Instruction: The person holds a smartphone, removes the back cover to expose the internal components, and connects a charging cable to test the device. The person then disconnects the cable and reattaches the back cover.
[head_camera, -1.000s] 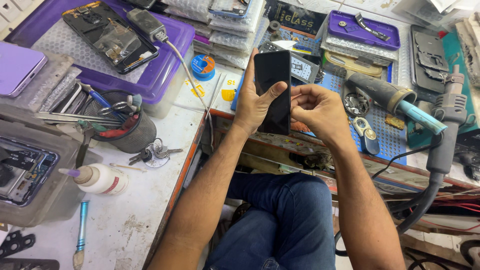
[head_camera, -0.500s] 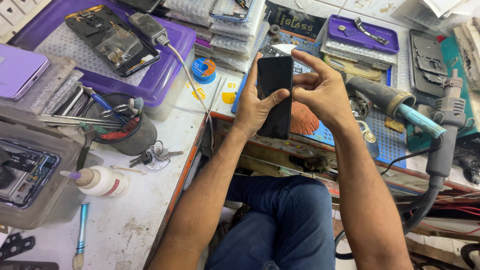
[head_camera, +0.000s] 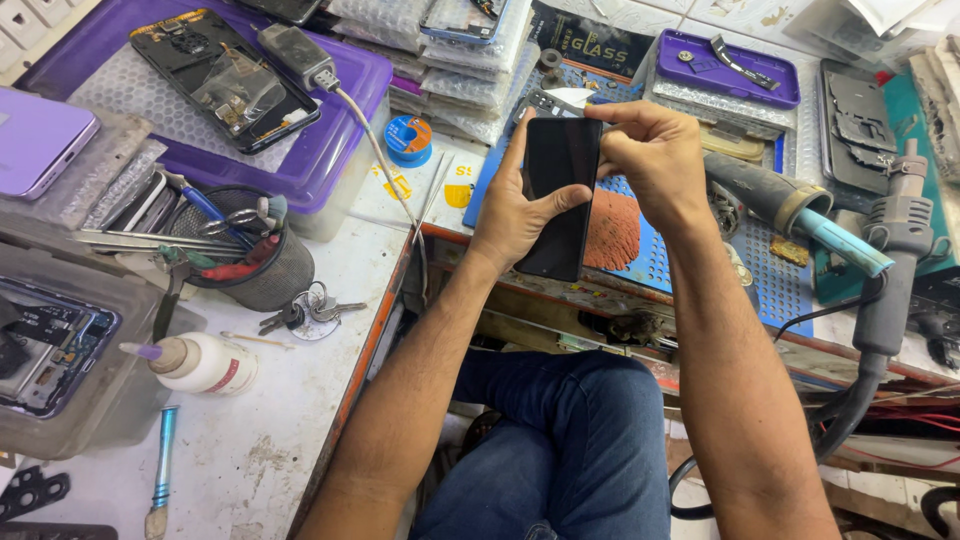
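My left hand (head_camera: 515, 215) grips a black smartphone (head_camera: 558, 195) upright by its lower half, with the thumb lying across the dark screen. My right hand (head_camera: 650, 155) pinches the phone's top right corner with its fingertips, beside a small white tab (head_camera: 575, 97) that sticks up at the top edge. The phone hangs over a blue perforated work mat (head_camera: 690, 250) with a rust-coloured patch on it. My legs in blue jeans (head_camera: 560, 440) show below the bench.
A hot-air gun (head_camera: 895, 270) and a grey-and-teal tool (head_camera: 790, 210) lie at right. At left stand a purple tray (head_camera: 330, 150) with an opened phone, a mesh cup of tools (head_camera: 255, 260), keys (head_camera: 300, 315), a white glue bottle (head_camera: 205, 362) and a blue solder reel (head_camera: 408, 138).
Both hands carried the phone up and away from me. My right hand slid from the phone's right side to its top corner, where its fingers now pinch.
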